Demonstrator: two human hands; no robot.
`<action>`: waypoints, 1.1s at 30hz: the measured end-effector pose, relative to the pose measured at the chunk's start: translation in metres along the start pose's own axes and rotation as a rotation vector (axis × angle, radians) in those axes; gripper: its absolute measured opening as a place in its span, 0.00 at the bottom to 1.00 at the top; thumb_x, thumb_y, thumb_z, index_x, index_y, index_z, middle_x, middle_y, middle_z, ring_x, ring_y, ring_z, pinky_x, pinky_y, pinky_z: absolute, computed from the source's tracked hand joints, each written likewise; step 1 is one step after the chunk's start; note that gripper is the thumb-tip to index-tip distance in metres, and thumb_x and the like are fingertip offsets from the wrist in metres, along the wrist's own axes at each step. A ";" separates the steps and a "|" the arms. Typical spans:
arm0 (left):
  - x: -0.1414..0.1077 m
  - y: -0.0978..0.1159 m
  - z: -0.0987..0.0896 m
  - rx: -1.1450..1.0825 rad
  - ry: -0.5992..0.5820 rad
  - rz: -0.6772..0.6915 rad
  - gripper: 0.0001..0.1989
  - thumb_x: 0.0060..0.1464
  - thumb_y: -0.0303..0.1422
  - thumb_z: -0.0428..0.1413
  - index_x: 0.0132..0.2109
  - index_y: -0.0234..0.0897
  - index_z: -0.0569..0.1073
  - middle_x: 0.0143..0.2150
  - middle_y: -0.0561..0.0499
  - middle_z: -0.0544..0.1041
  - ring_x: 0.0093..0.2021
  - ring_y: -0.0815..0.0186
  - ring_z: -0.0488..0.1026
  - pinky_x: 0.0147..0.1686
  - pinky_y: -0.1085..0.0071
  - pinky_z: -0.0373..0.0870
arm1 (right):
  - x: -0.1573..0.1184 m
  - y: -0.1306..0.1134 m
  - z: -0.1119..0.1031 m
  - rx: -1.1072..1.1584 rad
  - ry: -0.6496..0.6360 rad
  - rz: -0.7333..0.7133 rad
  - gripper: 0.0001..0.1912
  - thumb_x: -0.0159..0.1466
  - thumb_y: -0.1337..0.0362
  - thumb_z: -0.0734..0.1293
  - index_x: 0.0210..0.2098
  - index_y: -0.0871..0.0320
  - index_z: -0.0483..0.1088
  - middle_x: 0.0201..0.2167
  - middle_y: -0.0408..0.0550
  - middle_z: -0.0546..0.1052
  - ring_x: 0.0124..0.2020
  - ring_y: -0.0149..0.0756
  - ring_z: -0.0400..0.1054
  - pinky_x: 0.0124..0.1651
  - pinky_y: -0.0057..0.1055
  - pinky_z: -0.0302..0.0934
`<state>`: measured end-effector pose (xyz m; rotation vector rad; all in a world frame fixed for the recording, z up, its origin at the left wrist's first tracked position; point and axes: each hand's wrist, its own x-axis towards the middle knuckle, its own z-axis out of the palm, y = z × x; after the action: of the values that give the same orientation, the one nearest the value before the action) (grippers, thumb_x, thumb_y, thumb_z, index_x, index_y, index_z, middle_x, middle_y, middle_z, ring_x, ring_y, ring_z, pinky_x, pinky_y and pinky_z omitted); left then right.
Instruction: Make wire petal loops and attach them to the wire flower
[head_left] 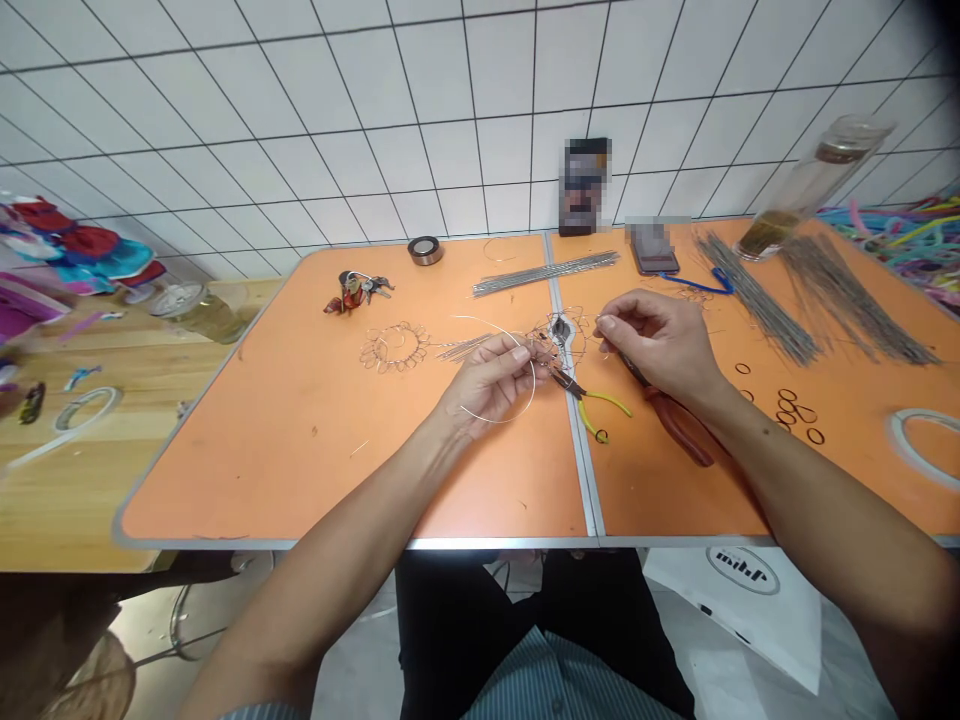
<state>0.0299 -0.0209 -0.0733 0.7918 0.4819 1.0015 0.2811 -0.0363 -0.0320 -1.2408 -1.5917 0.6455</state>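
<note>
My left hand is closed in a pinch on a looped wire piece, above the middle of the orange table. A pale curved wire arcs across that hand. To its right, my right hand has thumb and forefinger pressed together; what they hold, if anything, is too small to name. Yellow-handled pliers lie across the table's seam, just below the wire piece. Larger pliers with red handles lie under my right hand, partly hidden by it. Left of my hands rests a flower-shaped wire ring.
Bundles of thin wire lie at the back and right. Keys, a tape roll, small dark rings and a dark device are on the table. A phone leans on the wall, left of a glass bottle.
</note>
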 end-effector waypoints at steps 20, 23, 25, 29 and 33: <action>0.001 0.003 0.001 -0.004 0.045 -0.031 0.16 0.51 0.34 0.79 0.36 0.35 0.79 0.43 0.47 0.89 0.35 0.70 0.84 0.40 0.73 0.82 | -0.002 0.000 0.001 0.080 -0.066 0.069 0.21 0.69 0.41 0.79 0.38 0.53 0.80 0.35 0.48 0.83 0.31 0.33 0.78 0.39 0.32 0.77; 0.002 0.003 0.000 -0.010 0.046 -0.033 0.16 0.52 0.34 0.79 0.36 0.35 0.79 0.44 0.47 0.89 0.35 0.70 0.84 0.41 0.73 0.82 | -0.001 0.003 0.000 0.101 -0.064 0.063 0.23 0.68 0.39 0.80 0.38 0.54 0.80 0.32 0.48 0.82 0.29 0.33 0.76 0.37 0.33 0.77; 0.002 0.003 0.000 -0.016 0.037 -0.038 0.16 0.51 0.34 0.79 0.36 0.34 0.79 0.44 0.47 0.89 0.36 0.70 0.84 0.41 0.73 0.83 | -0.001 0.004 0.001 0.107 -0.060 0.057 0.23 0.68 0.40 0.79 0.38 0.54 0.80 0.32 0.48 0.82 0.29 0.32 0.76 0.38 0.32 0.76; 0.001 0.005 0.000 -0.009 0.045 -0.030 0.17 0.50 0.33 0.80 0.35 0.34 0.79 0.41 0.48 0.89 0.34 0.71 0.84 0.39 0.75 0.83 | -0.005 -0.001 0.008 0.101 -0.085 0.044 0.21 0.68 0.43 0.79 0.39 0.55 0.80 0.34 0.47 0.83 0.31 0.31 0.76 0.39 0.30 0.76; 0.000 0.011 0.000 0.029 0.069 -0.008 0.19 0.46 0.35 0.82 0.34 0.34 0.79 0.35 0.50 0.86 0.31 0.71 0.82 0.36 0.76 0.82 | 0.006 0.003 -0.010 0.052 -0.208 0.065 0.17 0.72 0.48 0.75 0.45 0.57 0.82 0.41 0.48 0.85 0.33 0.32 0.78 0.41 0.30 0.73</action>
<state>0.0234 -0.0179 -0.0654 0.7825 0.5602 1.0186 0.2913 -0.0309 -0.0284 -1.2227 -1.6981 0.8749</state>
